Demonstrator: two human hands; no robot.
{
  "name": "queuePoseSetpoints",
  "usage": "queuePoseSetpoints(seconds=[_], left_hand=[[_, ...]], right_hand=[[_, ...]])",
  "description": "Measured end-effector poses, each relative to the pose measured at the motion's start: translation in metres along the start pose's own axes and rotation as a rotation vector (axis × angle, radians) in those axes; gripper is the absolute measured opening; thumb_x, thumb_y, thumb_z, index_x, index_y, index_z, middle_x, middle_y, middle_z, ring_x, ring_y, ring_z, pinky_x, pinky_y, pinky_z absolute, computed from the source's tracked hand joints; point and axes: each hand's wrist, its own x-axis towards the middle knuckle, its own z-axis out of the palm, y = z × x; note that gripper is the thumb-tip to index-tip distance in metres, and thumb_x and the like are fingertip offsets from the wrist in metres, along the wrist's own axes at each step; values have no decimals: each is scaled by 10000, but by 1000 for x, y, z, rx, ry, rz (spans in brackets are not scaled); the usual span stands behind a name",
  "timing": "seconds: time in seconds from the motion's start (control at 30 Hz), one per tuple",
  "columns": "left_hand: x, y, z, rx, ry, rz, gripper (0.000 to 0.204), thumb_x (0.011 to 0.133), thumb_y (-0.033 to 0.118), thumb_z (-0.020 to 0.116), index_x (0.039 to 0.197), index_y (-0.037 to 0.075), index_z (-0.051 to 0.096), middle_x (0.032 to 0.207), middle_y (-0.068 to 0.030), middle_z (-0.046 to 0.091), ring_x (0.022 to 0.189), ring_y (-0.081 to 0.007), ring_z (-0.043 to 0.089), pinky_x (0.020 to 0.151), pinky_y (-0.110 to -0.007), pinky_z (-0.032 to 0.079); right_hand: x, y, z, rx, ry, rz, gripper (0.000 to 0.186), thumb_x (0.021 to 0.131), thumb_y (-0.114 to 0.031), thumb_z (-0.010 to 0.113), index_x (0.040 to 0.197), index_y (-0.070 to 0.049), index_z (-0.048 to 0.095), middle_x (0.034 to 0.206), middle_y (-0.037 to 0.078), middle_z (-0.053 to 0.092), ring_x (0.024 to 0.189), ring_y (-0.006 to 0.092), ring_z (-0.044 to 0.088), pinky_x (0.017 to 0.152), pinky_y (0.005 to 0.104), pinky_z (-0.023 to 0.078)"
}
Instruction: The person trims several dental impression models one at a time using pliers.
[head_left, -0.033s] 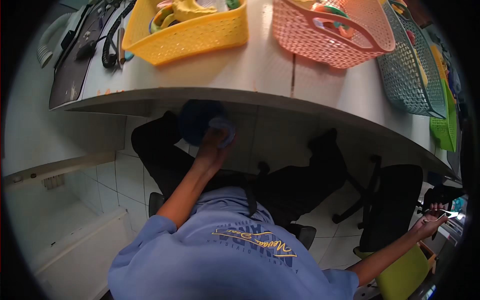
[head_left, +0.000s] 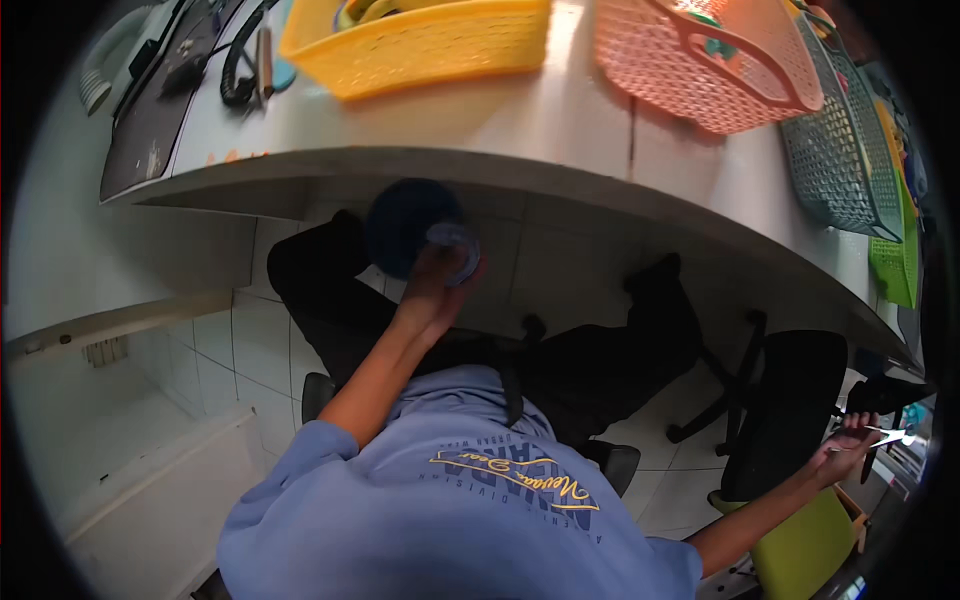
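Note:
Below the table, my left hand (head_left: 435,285) is closed around a round, pale, see-through thing with a ringed edge (head_left: 463,240). It may be a plastic cup, but the shade hides its kind. This thing overlaps the dark blue round bin (head_left: 405,222) on the floor in front of my legs; whether they touch I cannot tell. Out at the far right, away from my body, my right hand (head_left: 848,448) is closed on a shiny slim metal tool (head_left: 890,437). Glare and the lens rim blur the tool's exact kind.
Yellow (head_left: 430,55), pink (head_left: 700,75) and grey-green (head_left: 840,150) baskets stand on the curved white table (head_left: 480,125), whose edge overhangs my lap. A green chair seat (head_left: 805,540) and a black chair (head_left: 785,415) are at my right. A white partition (head_left: 170,490) stands left.
The view has shifted slightly, so the table and baskets sit higher and further right. My right hand with the metal tool appears slightly further left. Both hands keep their holds.

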Motion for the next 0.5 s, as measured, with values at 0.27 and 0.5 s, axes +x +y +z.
queuePoseSetpoints(seconds=[0.27, 0.5], left_hand=[[-60, 37, -59, 24, 57, 103, 305, 947, 137, 701, 1202, 7, 595, 1168, -144, 668, 1053, -186, 658, 935, -289, 529], [-90, 55, -82, 15, 118, 135, 309, 956, 133, 687, 1198, -27, 581, 1115, -148, 684, 979, -200, 684, 874, -322, 560]], right_hand=[[-361, 50, 224, -523, -773, 284, 217, 1025, -255, 589, 1103, -61, 646, 809, -66, 457, 702, 42, 338, 633, 232, 296], [-453, 58, 300, -469, -1180, 586, 287, 961, -40, 559, 1240, 12, 604, 854, 68, 564, 737, 143, 515, 727, 277, 448]])
